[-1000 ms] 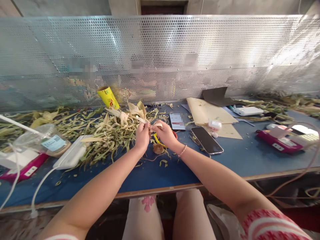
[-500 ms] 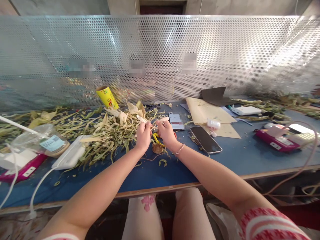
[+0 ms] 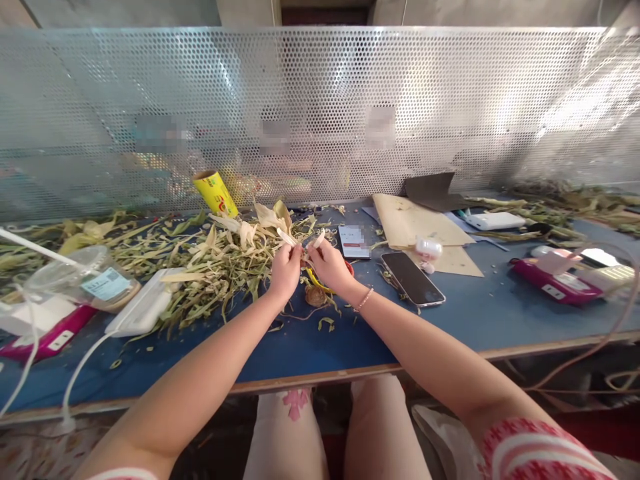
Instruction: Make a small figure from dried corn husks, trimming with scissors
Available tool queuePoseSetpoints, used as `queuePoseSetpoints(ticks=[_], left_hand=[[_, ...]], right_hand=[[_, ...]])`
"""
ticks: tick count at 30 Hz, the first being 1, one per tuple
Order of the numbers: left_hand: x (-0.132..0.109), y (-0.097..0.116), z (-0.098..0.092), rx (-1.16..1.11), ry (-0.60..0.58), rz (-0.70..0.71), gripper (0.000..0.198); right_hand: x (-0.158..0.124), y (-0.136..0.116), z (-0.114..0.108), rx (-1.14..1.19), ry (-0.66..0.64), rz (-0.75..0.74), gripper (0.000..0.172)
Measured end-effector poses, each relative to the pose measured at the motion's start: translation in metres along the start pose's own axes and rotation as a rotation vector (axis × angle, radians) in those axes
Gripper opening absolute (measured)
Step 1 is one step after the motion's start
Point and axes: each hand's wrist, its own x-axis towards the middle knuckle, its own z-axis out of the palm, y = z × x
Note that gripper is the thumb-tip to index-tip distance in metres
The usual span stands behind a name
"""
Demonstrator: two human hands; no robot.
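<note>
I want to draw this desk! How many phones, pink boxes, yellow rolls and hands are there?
Phones: 2, the dark phone and the lit phone
Pink boxes: 2, the left pink box and the right pink box
Yellow rolls: 1, the yellow roll
Hands: 2, the left hand and the right hand, both pinching pale husk
Total: 7

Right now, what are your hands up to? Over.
Left hand, right hand: both pinching a pale dry husk strip. Strip up off the blue tabletop. Heap of dry green leaves close by left hand.
</note>
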Motion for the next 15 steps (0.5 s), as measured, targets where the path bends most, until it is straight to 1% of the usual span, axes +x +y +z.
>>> queuePoseSetpoints(ticks=[2,4,8,10,15], left_hand=[[-0.0014,0.0038,0.0004,0.054,-0.035,-0.006,0.029],[-0.0033,0.0078,0.0002,0.109,-0.042,0.016,0.027],[-0.0052,0.0104,-0.0007,0.178,-0.014,0.057,0.025],[-0.0045,0.0085,-0.0005,0.144,0.011,0.031,0.026],[-0.0014,0.0048,0.0018,-0.032,0.062,-0.090,0.027]], right_hand=[[0.0000,-0.0007,-0.0002,0.007,0.001,0.034,0.017],[0.0004,-0.0009,-0.0008,0.006,0.000,0.056,0.016],[0.0019,-0.0007,-0.0027,-0.025,0.000,0.004,0.013],[0.0024,-0.0012,-0.0033,-0.008,0.006,-0.018,0.014],[-0.0005,-0.0066,-0.0026,-0.021,-0.001,-0.038,0.021]])
